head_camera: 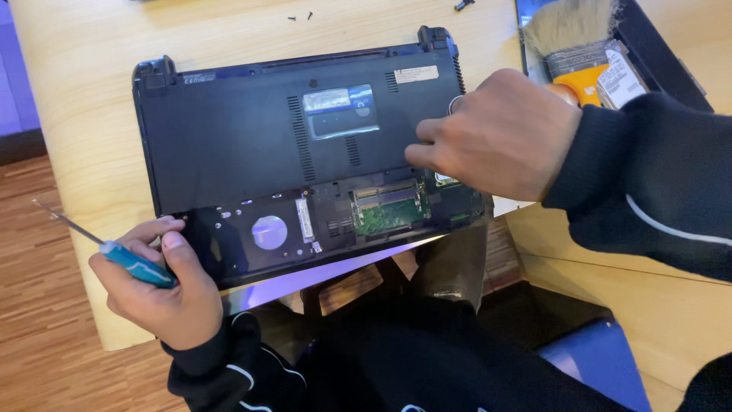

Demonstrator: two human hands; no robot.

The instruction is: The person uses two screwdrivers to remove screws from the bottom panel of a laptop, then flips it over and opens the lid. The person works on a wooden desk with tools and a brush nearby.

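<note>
Laptop, black matte plastic, lies underside up on the pale wooden table, its near edge overhanging the table's edge. An access cover is off, showing a green circuit board and a bare metal drive bay. Right hand rests half-curled on the base; whether it grips anything cannot be told. Left hand is closed around a teal-handled screwdriver. Risks: the overhanging chassis could tip; loose black screws could roll off; fingers could touch exposed contacts.

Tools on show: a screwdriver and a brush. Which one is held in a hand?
The screwdriver, with its teal handle, is gripped in the left hand. The brush, orange-handled, lies untouched on the table.
</note>
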